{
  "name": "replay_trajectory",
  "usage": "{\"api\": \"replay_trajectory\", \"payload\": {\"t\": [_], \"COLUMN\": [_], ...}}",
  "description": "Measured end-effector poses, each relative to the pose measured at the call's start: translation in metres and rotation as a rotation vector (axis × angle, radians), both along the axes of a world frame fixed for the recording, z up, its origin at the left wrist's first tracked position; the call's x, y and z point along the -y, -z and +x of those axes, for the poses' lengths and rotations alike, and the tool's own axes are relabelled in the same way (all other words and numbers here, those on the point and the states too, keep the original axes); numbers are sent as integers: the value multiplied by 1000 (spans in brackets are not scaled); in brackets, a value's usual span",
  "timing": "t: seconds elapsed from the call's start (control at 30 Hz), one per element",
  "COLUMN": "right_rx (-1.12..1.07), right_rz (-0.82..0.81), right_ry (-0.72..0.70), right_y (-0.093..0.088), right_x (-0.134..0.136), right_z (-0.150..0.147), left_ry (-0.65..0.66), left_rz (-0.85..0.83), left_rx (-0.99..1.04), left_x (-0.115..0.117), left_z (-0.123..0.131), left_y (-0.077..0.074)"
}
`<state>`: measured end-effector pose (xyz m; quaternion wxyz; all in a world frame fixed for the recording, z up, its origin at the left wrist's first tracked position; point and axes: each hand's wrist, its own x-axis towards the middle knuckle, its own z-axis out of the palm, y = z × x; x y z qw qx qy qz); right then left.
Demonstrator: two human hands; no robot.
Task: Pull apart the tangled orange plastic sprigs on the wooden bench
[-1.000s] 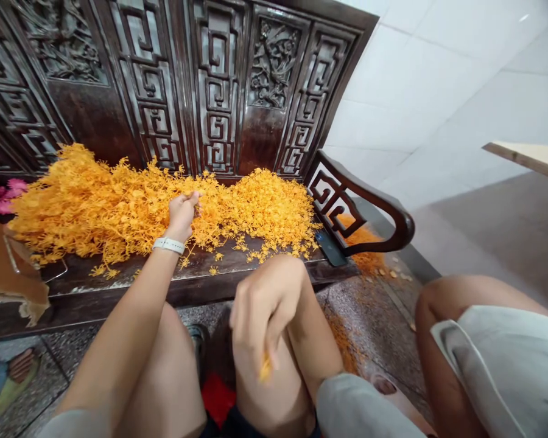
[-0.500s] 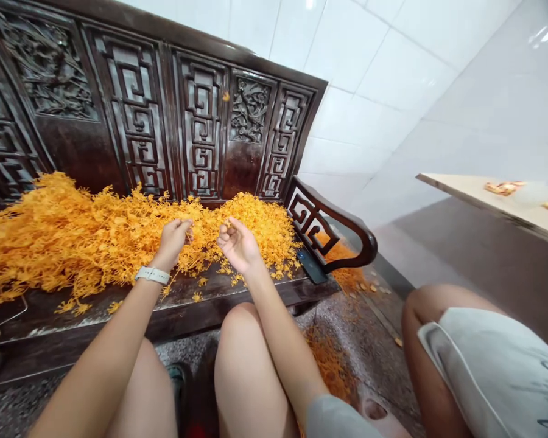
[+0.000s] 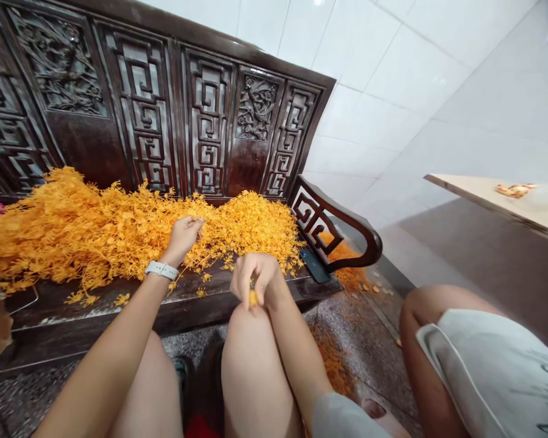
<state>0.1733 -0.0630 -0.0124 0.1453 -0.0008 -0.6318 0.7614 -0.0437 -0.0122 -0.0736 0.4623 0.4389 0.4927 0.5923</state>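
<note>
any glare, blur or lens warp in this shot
Head view: wide-angle warp bows the carved bench back and stretches the knees at the bottom edge; ceiling-light glare spots the white wall tiles; the orange sprig pile and both hands stay sharp, with soft, faint shadows.

left hand (image 3: 182,234) in orange sprigs (image 3: 95,231) | right hand (image 3: 256,283) pinching, apparently, 1 piece (image 3: 252,298)

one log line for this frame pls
left hand: pinching sprigs in orange pile | right hand: closed on orange piece above knee | bench: pile on seat
</note>
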Motion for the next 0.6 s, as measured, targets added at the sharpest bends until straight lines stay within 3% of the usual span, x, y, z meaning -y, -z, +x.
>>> {"api": "replay_trajectory", "payload": {"t": [0.1,0.13,0.17,0.27,0.37,0.47,0.6], "right_rx": [-480,-583,-626,-503,-289,-134,-24], "right_rz": [-369,-496,-599,-692,-481,-314,-263], "right_ry": [704,869,945,897,893,1019,1242], "right_y": [-3,-5,-6,-5,1,9,18], "right_x": [-13,-16,-18,-16,-10,-12,-19], "right_z": [-4,-7,-9,-20,-31,-38,-36], "left_ry": [15,17,18,10,-16,-18,67], "left_rz": [3,3,2,7,44,98,174], "left_rx": [-24,-36,-52,-93,-92,-86,-147], "left_x": [-1,-1,-1,0,3,8,17], "left_z": [0,0,1,5,10,16,21], "left_y": [5,6,6,6,0,-9,-20]}}
